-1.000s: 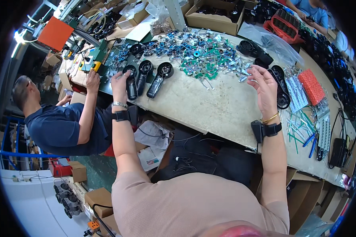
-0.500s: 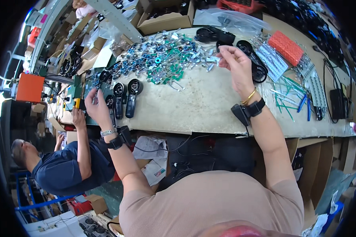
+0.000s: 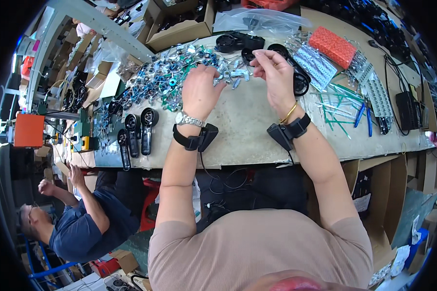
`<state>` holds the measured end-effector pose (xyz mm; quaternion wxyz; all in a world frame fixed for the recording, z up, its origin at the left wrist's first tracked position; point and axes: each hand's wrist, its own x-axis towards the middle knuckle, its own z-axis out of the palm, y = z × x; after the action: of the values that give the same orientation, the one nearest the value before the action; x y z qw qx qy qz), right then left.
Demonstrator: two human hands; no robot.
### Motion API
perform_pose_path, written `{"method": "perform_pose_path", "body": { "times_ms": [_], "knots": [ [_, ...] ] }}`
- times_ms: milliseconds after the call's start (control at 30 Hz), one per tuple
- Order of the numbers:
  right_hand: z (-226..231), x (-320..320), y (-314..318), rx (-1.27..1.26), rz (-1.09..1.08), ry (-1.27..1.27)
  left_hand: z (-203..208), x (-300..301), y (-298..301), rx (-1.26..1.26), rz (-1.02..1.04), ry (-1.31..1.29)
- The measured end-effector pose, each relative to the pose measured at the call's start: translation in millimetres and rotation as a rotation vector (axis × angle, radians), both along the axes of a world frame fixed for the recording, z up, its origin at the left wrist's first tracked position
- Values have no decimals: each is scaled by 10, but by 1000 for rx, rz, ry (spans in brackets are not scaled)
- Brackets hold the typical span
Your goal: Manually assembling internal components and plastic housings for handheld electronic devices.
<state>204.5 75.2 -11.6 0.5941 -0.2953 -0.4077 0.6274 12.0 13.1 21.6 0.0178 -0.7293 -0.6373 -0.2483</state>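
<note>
My left hand (image 3: 199,94) reaches over the right side of a pile of small circuit boards with wires (image 3: 172,80). Its thumb stands apart from the fingers, and nothing shows in its grasp. To its right, my right hand (image 3: 277,80) is raised over the table with thumb and fingertips pinched. Whatever the pinch holds is too small or hidden to name. Small silver-and-white parts (image 3: 235,73) lie between the two hands. Beyond and beside my right hand are black handheld-fan-shaped housings (image 3: 298,72), and another black housing (image 3: 238,41) rests at the back.
Several black housings (image 3: 148,128) stand in a row at the left. On the right lie a red bubble-wrapped block (image 3: 332,47), white strip panels (image 3: 315,68), green strips (image 3: 332,106) and blue-handled tools (image 3: 364,116). An open cardboard box (image 3: 179,29) sits behind. A co-worker (image 3: 90,218) sits at left.
My left hand has moved right, from near the black housings to the board pile. My right hand stays pinched; the white piece seen at its fingertips earlier no longer shows clearly. The co-worker's hands have shifted.
</note>
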Motion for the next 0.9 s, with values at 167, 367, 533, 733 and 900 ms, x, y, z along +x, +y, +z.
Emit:
{"method": "perform_pose_path", "body": {
  "times_ms": [167, 367, 533, 733, 900],
  "knots": [
    [14, -13, -28, 8, 60, -17, -169, -39, 34, -10, 74, 51],
    [8, -21, -39, 12, 95, -35, -153, -75, 12, 75, 37, -7],
    [-10, -21, -27, 21, 110, -67, -209, -148, 38, 80, -8, -39],
    [-32, -34, -7, 19, 151, -147, -153, -231, 76, 194, 130, -577],
    [17, -84, -79, 29, 184, -185, -186, -276, 54, 111, -6, -1116]
  ]
}}
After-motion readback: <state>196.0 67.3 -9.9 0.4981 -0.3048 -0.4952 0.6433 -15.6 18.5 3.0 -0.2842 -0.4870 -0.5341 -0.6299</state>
